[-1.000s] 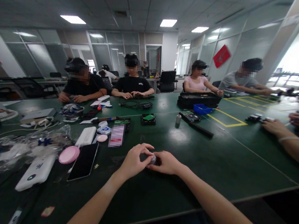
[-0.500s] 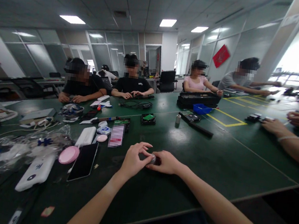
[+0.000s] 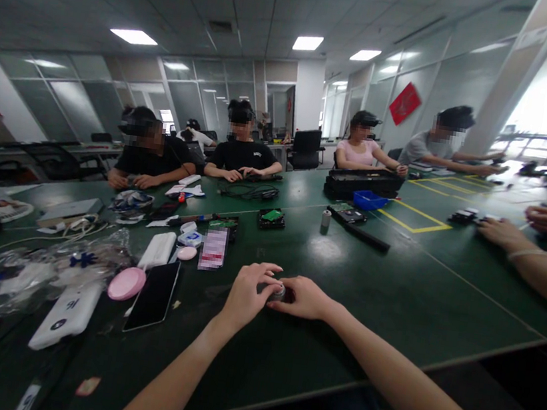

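A small silver cylinder (image 3: 279, 292) is between my two hands, low over the green table (image 3: 373, 292). My left hand (image 3: 250, 293) has its thumb and fingers curved round the near-left side, with the thumb against the cylinder. From the other side my right hand (image 3: 305, 298) grips it with thumb and fingers. Most of its surface is hidden by the fingers, so I cannot tell its exact kind. A similar grey cylinder (image 3: 326, 219) stands upright farther off. Left of my hands lie a black-screened phone (image 3: 153, 297) and a pink round case (image 3: 126, 284).
At left are a white power bank (image 3: 66, 315), crumpled clear plastic (image 3: 16, 279) and cables. Ahead lie a hard drive with a green board (image 3: 272, 217), a black strip (image 3: 367, 237) and a blue tray (image 3: 369, 200). Several co-workers sit around; a co-worker's hand (image 3: 501, 234) rests at right.
My left hand's fingers have shifted very slightly to the right around the cylinder. My right hand stays almost in place, still gripping it.
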{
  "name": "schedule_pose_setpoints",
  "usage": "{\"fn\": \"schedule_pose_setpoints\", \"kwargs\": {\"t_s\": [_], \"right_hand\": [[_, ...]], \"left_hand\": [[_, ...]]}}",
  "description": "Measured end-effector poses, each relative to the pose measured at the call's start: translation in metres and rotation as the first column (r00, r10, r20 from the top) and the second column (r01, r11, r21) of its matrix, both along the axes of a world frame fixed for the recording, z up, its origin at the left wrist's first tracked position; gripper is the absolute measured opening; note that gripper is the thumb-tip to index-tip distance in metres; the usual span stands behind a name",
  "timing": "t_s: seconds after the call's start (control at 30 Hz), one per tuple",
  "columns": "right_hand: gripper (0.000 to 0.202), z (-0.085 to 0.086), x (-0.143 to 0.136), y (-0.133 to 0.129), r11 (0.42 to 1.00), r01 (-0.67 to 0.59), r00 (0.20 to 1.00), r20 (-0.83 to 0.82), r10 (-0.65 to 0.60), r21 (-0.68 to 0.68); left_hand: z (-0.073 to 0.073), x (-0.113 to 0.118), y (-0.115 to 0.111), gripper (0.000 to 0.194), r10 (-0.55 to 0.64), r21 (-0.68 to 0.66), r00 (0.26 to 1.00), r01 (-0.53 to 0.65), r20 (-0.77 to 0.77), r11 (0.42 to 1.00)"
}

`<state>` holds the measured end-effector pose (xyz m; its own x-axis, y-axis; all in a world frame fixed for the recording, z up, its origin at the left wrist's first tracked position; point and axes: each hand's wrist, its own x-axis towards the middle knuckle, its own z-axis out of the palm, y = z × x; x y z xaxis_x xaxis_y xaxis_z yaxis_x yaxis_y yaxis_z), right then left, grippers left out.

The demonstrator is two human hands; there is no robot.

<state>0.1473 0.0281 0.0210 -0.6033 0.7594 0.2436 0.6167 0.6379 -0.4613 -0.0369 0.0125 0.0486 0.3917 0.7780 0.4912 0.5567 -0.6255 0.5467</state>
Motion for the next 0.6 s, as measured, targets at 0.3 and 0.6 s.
{"fn": "schedule_pose_setpoints", "kwargs": {"t_s": [0.3,0.6], "right_hand": [[0.048,0.002,-0.001,0.000,1.000,0.027,0.999,0.031,-0.026,-0.013],[0.047,0.004,-0.002,-0.001,1.000,0.012,0.999,0.034,-0.012,0.005]], "left_hand": [[-0.004,-0.011,0.013,0.011,0.085,-0.038,0.984,-0.081,0.155,0.996],[-0.016,-0.035,0.033,0.013,-0.028,-0.288,0.992,-0.009,-0.126,0.957]]}}
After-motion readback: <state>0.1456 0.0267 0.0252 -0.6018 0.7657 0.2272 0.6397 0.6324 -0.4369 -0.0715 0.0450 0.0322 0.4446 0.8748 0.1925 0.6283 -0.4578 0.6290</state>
